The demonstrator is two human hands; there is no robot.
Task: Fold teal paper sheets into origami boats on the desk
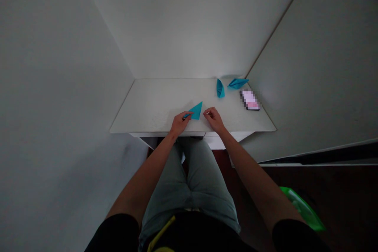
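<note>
A piece of folded blue paper [196, 112], creased to a pointed shape, is pinched at its left end by my left hand [180, 122], just above the white table. My right hand [214, 118] is a short way to the right of the paper, apart from it. Its thumb and fingers are curled together, and nothing shows between them. Farther back on the table stands a small folded blue paper piece [220, 88]. To its right lies another folded blue paper piece [238, 83], longer and pointed at both ends.
A phone [250, 99] with a blurred lit screen lies at the right of the white table [147, 102]. Walls [189, 27] enclose the table at the back and both sides. A green glossy item [304, 208] is on the dark floor at lower right.
</note>
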